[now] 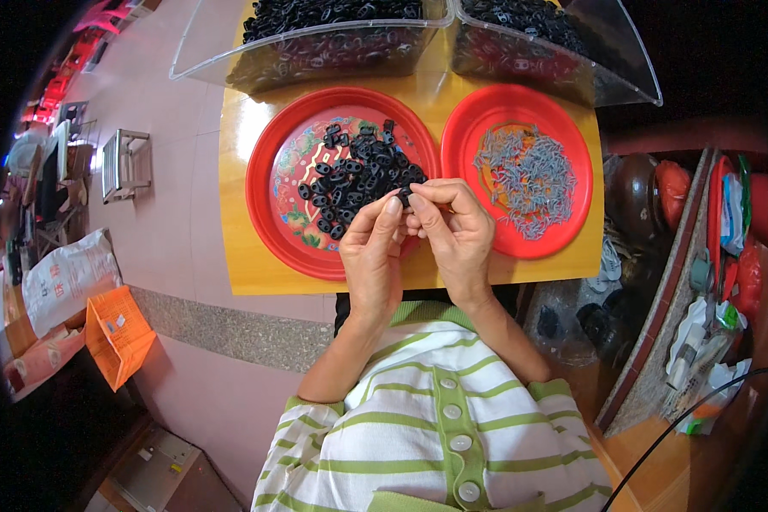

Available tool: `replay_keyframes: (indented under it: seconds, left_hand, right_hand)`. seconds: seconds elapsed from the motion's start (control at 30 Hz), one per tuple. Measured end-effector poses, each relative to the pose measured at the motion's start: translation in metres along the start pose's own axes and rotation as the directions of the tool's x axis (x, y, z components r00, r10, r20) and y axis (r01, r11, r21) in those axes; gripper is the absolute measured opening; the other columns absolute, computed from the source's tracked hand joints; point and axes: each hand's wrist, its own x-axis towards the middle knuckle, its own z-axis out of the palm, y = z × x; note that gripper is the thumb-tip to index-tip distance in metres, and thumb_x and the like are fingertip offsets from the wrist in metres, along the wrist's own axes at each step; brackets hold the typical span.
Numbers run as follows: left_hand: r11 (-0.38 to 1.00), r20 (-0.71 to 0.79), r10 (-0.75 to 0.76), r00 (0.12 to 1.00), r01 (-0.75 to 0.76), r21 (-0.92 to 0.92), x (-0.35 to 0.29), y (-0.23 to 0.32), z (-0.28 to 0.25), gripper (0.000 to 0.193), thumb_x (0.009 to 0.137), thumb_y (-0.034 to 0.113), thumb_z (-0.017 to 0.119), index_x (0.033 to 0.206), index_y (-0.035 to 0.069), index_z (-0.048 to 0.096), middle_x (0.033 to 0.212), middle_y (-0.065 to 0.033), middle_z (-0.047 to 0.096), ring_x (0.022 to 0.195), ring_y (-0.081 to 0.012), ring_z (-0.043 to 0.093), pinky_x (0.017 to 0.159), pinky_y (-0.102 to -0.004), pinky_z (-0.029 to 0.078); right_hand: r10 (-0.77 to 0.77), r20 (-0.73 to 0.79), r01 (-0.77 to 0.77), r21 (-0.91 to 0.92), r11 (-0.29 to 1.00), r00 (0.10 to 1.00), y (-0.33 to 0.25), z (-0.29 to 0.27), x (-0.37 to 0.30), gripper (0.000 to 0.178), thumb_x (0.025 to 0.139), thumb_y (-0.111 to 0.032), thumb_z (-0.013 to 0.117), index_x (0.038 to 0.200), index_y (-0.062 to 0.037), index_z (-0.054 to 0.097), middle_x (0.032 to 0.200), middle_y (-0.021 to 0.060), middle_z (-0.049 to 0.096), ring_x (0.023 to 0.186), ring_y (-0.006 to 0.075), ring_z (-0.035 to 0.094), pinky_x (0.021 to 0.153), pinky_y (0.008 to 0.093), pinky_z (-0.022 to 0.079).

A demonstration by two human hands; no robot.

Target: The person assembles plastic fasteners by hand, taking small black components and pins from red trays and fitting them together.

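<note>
My left hand point(374, 247) and my right hand point(459, 239) meet over the near edge of a round red tray point(263, 192). Between their fingertips they pinch a small black plastic piece point(404, 197), mostly hidden by the fingers. In the tray, behind my hands, lies a heap of small black plastic pieces point(350, 175), many with two round holes. To the right, a second red tray point(582, 145) holds a spread of tiny, slender grey pieces point(533, 175), too small to name. My right hand is close to that tray's left rim.
Two clear plastic bins point(333, 55) point(529, 51) full of black pieces stand at the back of the yellow table point(239, 247). Bagged goods point(700, 341) crowd the right side, with a black cable point(691, 414). A metal stool point(125, 166) and an orange bag point(118, 333) are at left.
</note>
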Motion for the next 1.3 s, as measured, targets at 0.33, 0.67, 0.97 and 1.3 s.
replay_keyframes:
  seconds: [0.33, 0.67, 0.97, 1.3]
  left_hand:
    - [0.988, 0.125, -0.065, 0.99, 0.046, 0.151, 0.002, 0.009, 0.003, 0.019, 0.088, 0.009, 0.061, 0.103, -0.002, 0.064, 0.083, -0.0067, 0.065, 0.069, -0.0094, 0.059, 0.063, -0.0204, 0.049]
    - [0.96, 0.212, -0.079, 0.974, 0.017, 0.28, 0.001, 0.011, 0.004, 0.016, 0.088, 0.004, 0.059, 0.1, -0.005, 0.063, 0.081, -0.0109, 0.066, 0.069, -0.0134, 0.062, 0.065, -0.0231, 0.051]
    - [0.984, 0.308, -0.043, 0.95, -0.013, 0.175, -0.018, 0.021, -0.003, 0.014, 0.09, 0.012, 0.059, 0.088, -0.001, 0.063, 0.077, -0.0081, 0.065, 0.065, -0.011, 0.059, 0.061, -0.021, 0.046]
    - [0.998, 0.303, -0.045, 0.952, 0.033, 0.044, -0.036, 0.015, -0.016, 0.012, 0.09, 0.01, 0.058, 0.084, 0.001, 0.063, 0.087, -0.0006, 0.059, 0.076, -0.0071, 0.054, 0.069, -0.0229, 0.044]
  right_hand:
    - [0.142, 0.038, -0.147, 0.183, 0.972, 0.989, -0.001, -0.014, 0.003, 0.009, 0.088, -0.005, 0.06, 0.096, 0.0, 0.061, 0.086, 0.0025, 0.061, 0.066, 0.0046, 0.056, 0.057, 0.0182, 0.048]
    - [0.005, 0.093, -0.015, 0.113, 0.994, 0.996, -0.008, -0.026, -0.001, 0.009, 0.089, -0.002, 0.057, 0.097, 0.0012, 0.061, 0.085, 0.0038, 0.059, 0.068, 0.0056, 0.057, 0.061, 0.0195, 0.049]
    - [-0.122, 0.187, 0.137, -0.065, 0.988, 0.975, -0.034, -0.029, -0.017, 0.021, 0.08, -0.004, 0.068, 0.101, -0.0021, 0.062, 0.084, 0.003, 0.059, 0.071, 0.0086, 0.058, 0.064, 0.0229, 0.048]
    - [-0.361, 0.263, 0.442, -0.41, 0.798, 0.895, -0.052, -0.03, -0.036, 0.035, 0.071, -0.004, 0.073, 0.104, -0.0031, 0.062, 0.085, 0.0063, 0.058, 0.068, 0.0146, 0.059, 0.06, 0.0265, 0.048]
